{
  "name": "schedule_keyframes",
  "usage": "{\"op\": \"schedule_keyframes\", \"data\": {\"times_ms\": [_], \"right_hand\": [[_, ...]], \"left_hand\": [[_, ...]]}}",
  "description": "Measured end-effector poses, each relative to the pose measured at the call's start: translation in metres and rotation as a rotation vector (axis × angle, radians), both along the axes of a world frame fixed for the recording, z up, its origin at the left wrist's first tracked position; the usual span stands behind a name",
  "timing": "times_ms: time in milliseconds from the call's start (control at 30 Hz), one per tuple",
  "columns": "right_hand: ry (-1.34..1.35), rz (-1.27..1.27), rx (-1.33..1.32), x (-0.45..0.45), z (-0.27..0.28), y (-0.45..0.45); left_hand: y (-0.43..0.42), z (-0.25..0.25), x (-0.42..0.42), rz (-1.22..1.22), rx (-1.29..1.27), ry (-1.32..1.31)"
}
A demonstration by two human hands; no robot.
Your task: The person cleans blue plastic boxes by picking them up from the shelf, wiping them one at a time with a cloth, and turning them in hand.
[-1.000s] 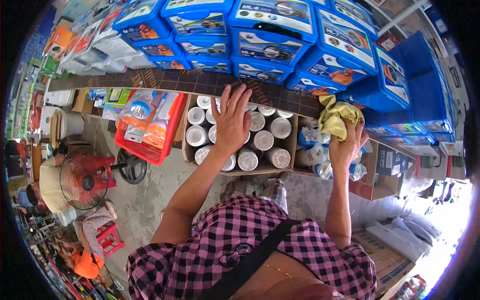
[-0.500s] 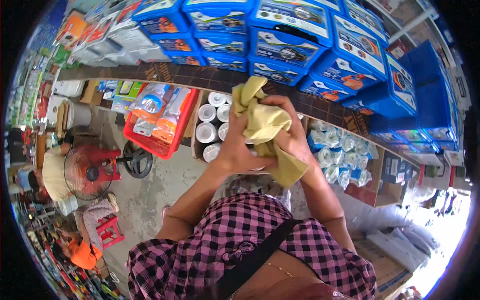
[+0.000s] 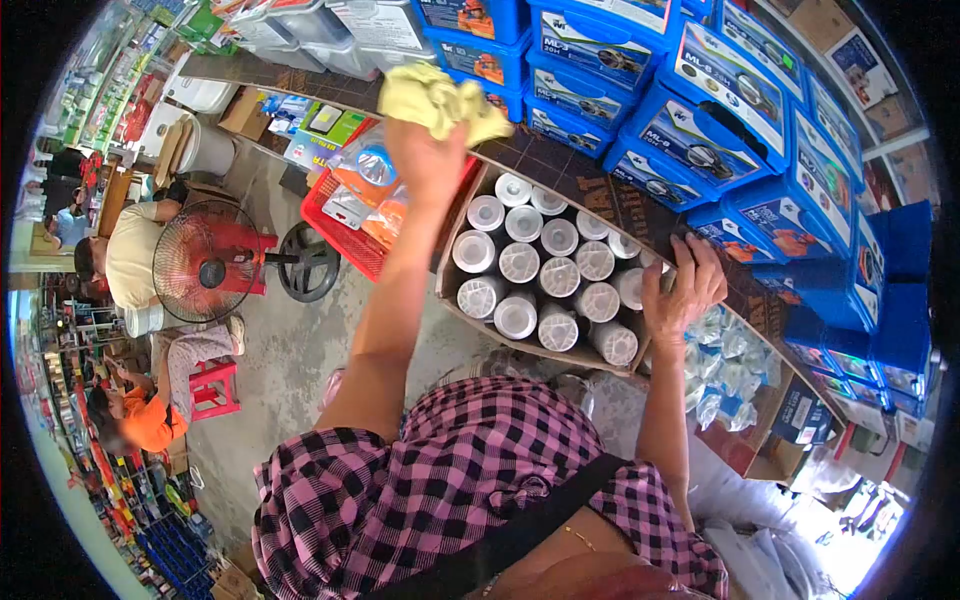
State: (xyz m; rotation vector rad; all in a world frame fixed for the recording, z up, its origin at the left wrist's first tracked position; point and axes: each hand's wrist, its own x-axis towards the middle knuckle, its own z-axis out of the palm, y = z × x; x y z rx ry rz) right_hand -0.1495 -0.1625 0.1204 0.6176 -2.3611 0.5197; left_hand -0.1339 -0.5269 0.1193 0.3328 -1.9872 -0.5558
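The left hand grips a bunched cloth at the shelf; the right hand, fingers loosely spread, rests empty by its edge.

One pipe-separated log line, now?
left hand: holding crumpled yellow cloth | right hand: open, at dark patterned shelf board's front edge | blue plastic boxes: stacked

left hand: yellow cloth, at shelf | right hand: shelf edge | between: carton, white cylinders
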Motion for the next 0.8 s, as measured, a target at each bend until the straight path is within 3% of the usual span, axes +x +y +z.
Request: {"op": "schedule_keyframes", "data": {"times_ms": [33, 100, 133, 267, 300, 333, 467, 567, 600, 633, 700, 767, 800], "right_hand": [[0.001, 0.002, -0.001, -0.001, -0.002, -0.002], [0.059, -0.05, 0.036, -0.003, -0.007, -0.003], [0.076, -0.049, 0.046, -0.005, -0.011, -0.002], [0.04, -0.031, 0.051, -0.004, -0.012, 0.002], [0.037, -0.044, 0.056, -0.004, -0.013, 0.003], [0.059, -0.043, 0.052, -0.006, -0.014, 0.002], [0.081, -0.064, 0.046, -0.008, -0.015, 0.001], [0.106, -0.068, 0.053, -0.01, -0.017, 0.001], [0.126, -0.061, 0.047, -0.01, -0.018, 0.001], [0.144, -0.051, 0.043, -0.01, -0.018, 0.002], [0.15, -0.037, 0.042, -0.011, -0.019, 0.002], [0.18, -0.021, 0.025, -0.011, -0.02, 0.002], [0.186, -0.025, 0.021, -0.01, -0.019, 0.002]], "left_hand": [[0.017, -0.002, -0.001, -0.148, 0.163, 0.053], [0.036, 0.012, 0.003, -0.219, -0.072, 0.075], [0.036, 0.005, 0.007, -0.211, -0.047, 0.039], [-0.071, -0.012, 0.015, -0.001, 0.047, -0.173], [-0.096, -0.007, 0.009, -0.073, 0.099, 0.043], [-0.115, -0.002, 0.011, 0.128, -0.04, -0.028], [-0.136, -0.019, 0.009, 0.3, -0.043, -0.103], [-0.072, -0.011, 0.01, 0.114, -0.093, -0.002], [-0.03, -0.002, 0.017, 0.145, -0.126, -0.141], [-0.006, -0.027, 0.011, -0.02, 0.056, -0.041], [0.063, -0.04, 0.019, -0.289, 0.261, -0.213], [0.131, -0.01, 0.021, -0.315, -0.069, -0.123], [0.144, 0.001, 0.019, -0.363, -0.053, -0.113]]}}
